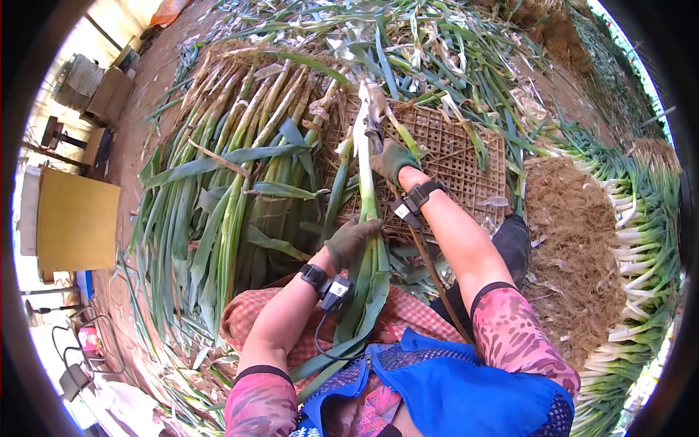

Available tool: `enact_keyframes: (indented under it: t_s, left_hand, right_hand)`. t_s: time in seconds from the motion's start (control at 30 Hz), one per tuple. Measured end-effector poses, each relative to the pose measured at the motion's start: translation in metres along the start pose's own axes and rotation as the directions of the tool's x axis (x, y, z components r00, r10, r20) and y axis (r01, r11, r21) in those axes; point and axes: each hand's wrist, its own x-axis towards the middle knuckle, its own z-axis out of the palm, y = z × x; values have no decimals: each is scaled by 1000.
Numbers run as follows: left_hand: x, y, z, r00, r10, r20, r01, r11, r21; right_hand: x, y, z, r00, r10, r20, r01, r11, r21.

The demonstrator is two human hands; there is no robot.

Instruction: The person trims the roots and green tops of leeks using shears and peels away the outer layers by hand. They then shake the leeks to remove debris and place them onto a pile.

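Note:
My gloved left hand (351, 243) is wrapped round the green part of a long leek (365, 175), whose leaves trail down over my lap. Higher up, my gloved right hand (393, 160) is closed on a dark tool (373, 131) against the leek's white stem; a thin brown hose runs down from that hand. The stem's upper end lies over a brown plastic crate (455, 164). To the left, a thick row of untrimmed leeks (218, 167) lies with roots at the top.
Loose leaves and peelings (451, 44) cover the ground beyond the crate. At the right, white-stemmed leeks (633, 269) curve around a mass of roots (571, 247). A yellow board (79, 220) and a metal-framed chair (87, 342) stand at the left.

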Motion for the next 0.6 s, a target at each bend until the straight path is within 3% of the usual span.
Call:
enact_keyframes:
  t_s: [0.03, 0.1, 0.13, 0.17, 0.23, 0.27, 0.3, 0.33, 0.37, 0.43, 0.5, 0.6]
  left_hand:
    - [-1, 0, 4, 999, 6, -42, -5, 1000, 20]
    - [-9, 5, 17, 997, 72, 8, -72, 971, 228]
    - [-4, -1, 9, 1000, 20, 19, -25, 941, 337]
    - [-10, 7, 4, 998, 68, -9, -46, 771, 635]
    - [-23, 44, -12, 987, 161, -10, -19, 182, 983]
    - [-31, 61, -27, 877, 471, -97, 44, 123, 991]
    - [-50, 89, -34, 642, 743, -189, 227, 51, 973]
    - [-66, 115, -47, 461, 830, -314, 492, 55, 869]
    - [-66, 114, -93, 219, 962, -166, 710, -40, 704]
    - [-87, 118, -123, 130, 911, -391, 846, 104, 522]
    - [-90, 123, -107, 264, 759, -595, 849, 110, 517]
    - [-95, 143, -95, 386, 539, -748, 817, 177, 549]
  right_hand:
    - [1, 1, 6, 999, 19, 41, -22, 996, 85]
    - [-7, 7, 22, 989, 41, 139, -75, 965, 253]
    - [-7, 15, 34, 984, 82, 160, -117, 967, 227]
    - [0, 32, 50, 985, 26, 172, -76, 954, 290]
    - [-21, 36, 42, 999, 53, -6, -50, 972, 228]
    - [-23, 45, 40, 997, 71, -32, -62, 969, 239]
    - [-34, 51, 32, 994, 77, -74, -54, 960, 274]
    - [-42, 57, 23, 992, 109, -68, -84, 950, 300]
    - [-50, 67, 16, 988, 144, -62, -117, 939, 323]
    - [-60, 83, 10, 982, 183, -50, -171, 967, 188]
    - [-75, 95, 7, 984, 176, 35, -176, 984, 9]
    - [-112, 79, -5, 993, 117, 23, -116, 993, -28]
